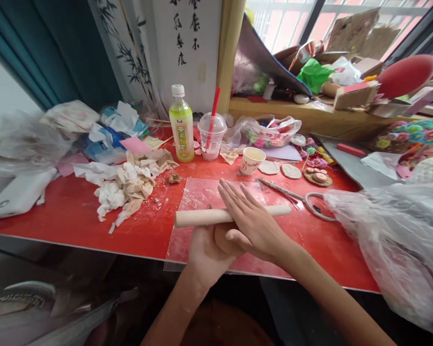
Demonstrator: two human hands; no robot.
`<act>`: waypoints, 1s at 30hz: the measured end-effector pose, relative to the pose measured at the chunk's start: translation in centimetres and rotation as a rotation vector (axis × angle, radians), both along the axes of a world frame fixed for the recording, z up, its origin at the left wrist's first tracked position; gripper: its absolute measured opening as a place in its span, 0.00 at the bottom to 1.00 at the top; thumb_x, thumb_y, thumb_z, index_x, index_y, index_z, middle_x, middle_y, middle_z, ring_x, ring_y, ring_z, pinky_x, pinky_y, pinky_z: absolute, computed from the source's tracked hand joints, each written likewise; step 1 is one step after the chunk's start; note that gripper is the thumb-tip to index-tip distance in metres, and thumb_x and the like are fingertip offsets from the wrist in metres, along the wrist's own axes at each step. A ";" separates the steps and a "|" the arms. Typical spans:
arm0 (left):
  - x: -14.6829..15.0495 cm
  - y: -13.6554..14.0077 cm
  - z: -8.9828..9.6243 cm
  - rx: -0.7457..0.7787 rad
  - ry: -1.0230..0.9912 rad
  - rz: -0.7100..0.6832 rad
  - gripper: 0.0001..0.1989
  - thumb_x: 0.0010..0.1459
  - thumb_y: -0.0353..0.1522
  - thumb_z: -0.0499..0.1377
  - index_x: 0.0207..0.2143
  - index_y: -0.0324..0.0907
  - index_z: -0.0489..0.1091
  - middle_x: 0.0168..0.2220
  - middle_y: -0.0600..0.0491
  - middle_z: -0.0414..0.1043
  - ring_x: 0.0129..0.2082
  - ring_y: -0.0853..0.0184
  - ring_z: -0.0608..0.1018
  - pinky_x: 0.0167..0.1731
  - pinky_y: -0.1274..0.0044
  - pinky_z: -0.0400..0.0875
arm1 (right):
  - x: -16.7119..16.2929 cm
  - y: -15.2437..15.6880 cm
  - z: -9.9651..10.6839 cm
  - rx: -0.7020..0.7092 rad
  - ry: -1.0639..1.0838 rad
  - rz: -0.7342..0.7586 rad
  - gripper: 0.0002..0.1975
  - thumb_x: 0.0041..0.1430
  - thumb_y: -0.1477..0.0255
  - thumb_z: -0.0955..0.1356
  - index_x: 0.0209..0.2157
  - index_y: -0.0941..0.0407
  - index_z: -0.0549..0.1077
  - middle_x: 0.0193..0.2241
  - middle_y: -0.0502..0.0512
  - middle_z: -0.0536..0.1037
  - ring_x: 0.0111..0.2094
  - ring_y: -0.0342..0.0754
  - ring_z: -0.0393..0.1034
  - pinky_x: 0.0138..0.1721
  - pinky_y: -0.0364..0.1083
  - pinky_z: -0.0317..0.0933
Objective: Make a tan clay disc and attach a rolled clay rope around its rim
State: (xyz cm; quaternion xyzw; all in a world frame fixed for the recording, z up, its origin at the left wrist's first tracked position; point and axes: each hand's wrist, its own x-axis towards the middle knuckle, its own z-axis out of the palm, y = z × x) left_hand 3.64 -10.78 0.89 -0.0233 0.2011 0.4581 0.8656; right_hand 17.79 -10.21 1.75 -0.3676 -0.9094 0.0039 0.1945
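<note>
A smooth pale wooden rolling pin (pixel 193 218) lies crosswise between my hands, above the front of the table. My left hand (pixel 206 252) is palm up beneath it and holds it from below; one fingertip shows just beyond the pin, the other fingers are mostly covered. On top, my right hand (pixel 250 218) lies flat across the pin with its fingers stretched out. A tan rounded patch shows between the palms, and I cannot tell whether it is clay or skin. Under the hands a clear plastic sheet (pixel 176 245) with whitish smears overhangs the table's front edge.
Behind the hands stand a paper cup (pixel 252 161), a domed cup with a red straw (pixel 211 137) and a green drink bottle (pixel 181 125). Flat clay discs (pixel 291 171) lie nearby. Crumpled tissues (pixel 126 185) are at left, a plastic bag (pixel 393 230) at right.
</note>
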 end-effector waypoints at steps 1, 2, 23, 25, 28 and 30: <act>0.0 0.1 0.2 -0.005 0.005 0.017 0.24 0.65 0.39 0.41 0.54 0.38 0.64 0.36 0.49 0.78 0.35 0.65 0.79 0.41 0.73 0.69 | -0.1 0.1 0.2 -0.018 -0.005 0.014 0.46 0.58 0.45 0.43 0.64 0.67 0.45 0.65 0.64 0.48 0.66 0.52 0.37 0.65 0.58 0.38; -0.1 0.2 0.5 -0.015 0.013 0.026 0.25 0.65 0.41 0.41 0.54 0.36 0.64 0.36 0.48 0.77 0.36 0.64 0.79 0.43 0.72 0.68 | -0.1 -0.1 0.3 -0.034 -0.015 0.044 0.45 0.59 0.46 0.43 0.64 0.66 0.45 0.65 0.61 0.48 0.66 0.51 0.37 0.65 0.57 0.38; 0.1 0.8 0.2 0.075 0.054 0.238 0.25 0.59 0.29 0.50 0.60 0.38 0.57 0.56 0.44 0.66 0.59 0.63 0.66 0.60 0.68 0.56 | 2.5 -2.7 0.2 0.480 0.174 0.335 0.12 0.61 0.79 0.63 0.46 0.64 0.71 0.42 0.59 0.79 0.55 0.50 0.65 0.55 0.49 0.65; -0.5 0.9 0.1 0.088 0.123 0.266 0.25 0.58 0.26 0.51 0.59 0.35 0.57 0.55 0.42 0.67 0.58 0.62 0.68 0.59 0.66 0.57 | 4.6 -3.4 0.1 0.434 0.155 0.293 0.13 0.61 0.80 0.61 0.47 0.61 0.70 0.42 0.58 0.80 0.57 0.50 0.62 0.54 0.51 0.66; -1.4 1.1 0.0 0.104 0.196 0.259 0.25 0.57 0.24 0.52 0.58 0.31 0.57 0.53 0.38 0.69 0.55 0.58 0.71 0.57 0.64 0.61 | 7.9 -4.3 -0.7 0.395 0.034 0.245 0.14 0.62 0.80 0.60 0.48 0.60 0.70 0.43 0.60 0.79 0.59 0.51 0.58 0.52 0.52 0.68; -1.7 1.3 0.0 0.094 0.219 0.209 0.24 0.57 0.24 0.52 0.57 0.31 0.59 0.51 0.38 0.70 0.53 0.58 0.72 0.55 0.64 0.63 | 9.7 -4.7 -1.4 0.400 -0.112 0.258 0.14 0.62 0.80 0.60 0.47 0.61 0.71 0.45 0.63 0.78 0.59 0.54 0.58 0.52 0.52 0.68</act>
